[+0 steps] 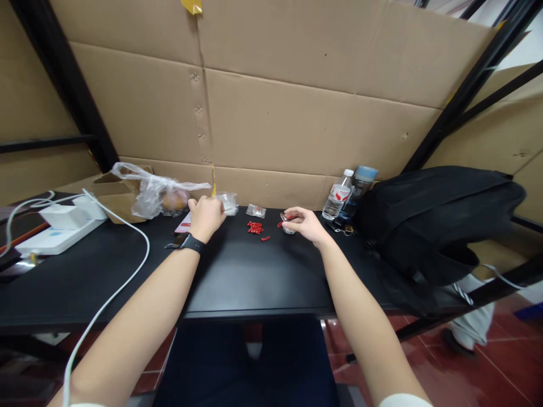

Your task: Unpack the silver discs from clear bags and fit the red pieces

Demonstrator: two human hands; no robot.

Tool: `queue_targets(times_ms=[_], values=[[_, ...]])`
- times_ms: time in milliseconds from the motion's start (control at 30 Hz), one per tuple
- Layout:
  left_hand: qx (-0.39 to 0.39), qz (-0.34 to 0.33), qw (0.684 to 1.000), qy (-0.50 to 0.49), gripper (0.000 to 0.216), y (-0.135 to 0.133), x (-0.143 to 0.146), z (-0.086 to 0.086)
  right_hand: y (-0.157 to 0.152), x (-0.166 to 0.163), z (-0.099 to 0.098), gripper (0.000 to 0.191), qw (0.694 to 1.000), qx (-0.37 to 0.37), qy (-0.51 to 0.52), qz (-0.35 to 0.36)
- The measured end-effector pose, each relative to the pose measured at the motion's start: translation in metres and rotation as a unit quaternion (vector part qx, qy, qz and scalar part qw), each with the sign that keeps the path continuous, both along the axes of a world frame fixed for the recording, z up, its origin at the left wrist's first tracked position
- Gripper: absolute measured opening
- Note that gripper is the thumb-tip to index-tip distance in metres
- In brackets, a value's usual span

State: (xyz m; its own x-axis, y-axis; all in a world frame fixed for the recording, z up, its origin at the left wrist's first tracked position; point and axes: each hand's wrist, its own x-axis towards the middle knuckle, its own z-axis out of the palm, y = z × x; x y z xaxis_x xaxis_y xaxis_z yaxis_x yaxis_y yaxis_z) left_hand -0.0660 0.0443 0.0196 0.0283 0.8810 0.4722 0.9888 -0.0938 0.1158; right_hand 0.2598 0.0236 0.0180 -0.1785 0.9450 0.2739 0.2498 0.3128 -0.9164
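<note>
Pinching red piece (280, 224) between thumb and fingers, right hand (306, 224) sits at small clear container (289, 230) on black table (263, 277), grip narrow. Left hand (207, 216) beside clear plastic bag (229, 204), fingers curled; cannot tell whether they grip it. Heap of red pieces (255, 228) between hands, single loose piece (265, 238) just nearer wearer. Small clear packet (256, 211) behind heap. Labelled water bottle (337, 195) stands right of right hand.
</note>
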Motion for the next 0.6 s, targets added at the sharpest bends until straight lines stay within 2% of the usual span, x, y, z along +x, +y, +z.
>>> queue_targets(times_ms=[67,167,267,333,433,500,600], values=[[-0.035,-0.034,0.999,0.020,0.015,-0.006,0.002,0.005,-0.001,-0.002,0.001,0.050,1.000,0.005,-0.007,0.007],[-0.127,-0.106,0.985,0.048,0.006,-0.013,0.008,0.008,-0.005,-0.009,0.002,0.048,0.999,0.015,-0.028,0.023],[-0.222,-0.171,0.959,0.033,0.013,-0.019,0.013,0.007,-0.010,-0.020,0.002,0.046,0.996,0.041,-0.060,0.049],[-0.258,-0.221,0.941,0.012,0.018,-0.025,0.014,0.007,-0.014,-0.029,0.000,0.046,0.993,0.056,-0.082,0.065],[-0.260,-0.302,0.917,0.015,0.022,-0.043,0.012,0.004,-0.020,-0.042,-0.003,0.048,0.989,0.055,-0.110,0.085],[-0.239,-0.335,0.911,0.030,0.033,-0.062,0.010,-0.001,-0.025,-0.049,-0.004,0.051,0.985,0.041,-0.120,0.113],[-0.195,-0.318,0.926,0.049,0.042,-0.093,0.008,-0.012,-0.032,-0.055,-0.004,0.058,0.973,0.018,-0.152,0.172]])
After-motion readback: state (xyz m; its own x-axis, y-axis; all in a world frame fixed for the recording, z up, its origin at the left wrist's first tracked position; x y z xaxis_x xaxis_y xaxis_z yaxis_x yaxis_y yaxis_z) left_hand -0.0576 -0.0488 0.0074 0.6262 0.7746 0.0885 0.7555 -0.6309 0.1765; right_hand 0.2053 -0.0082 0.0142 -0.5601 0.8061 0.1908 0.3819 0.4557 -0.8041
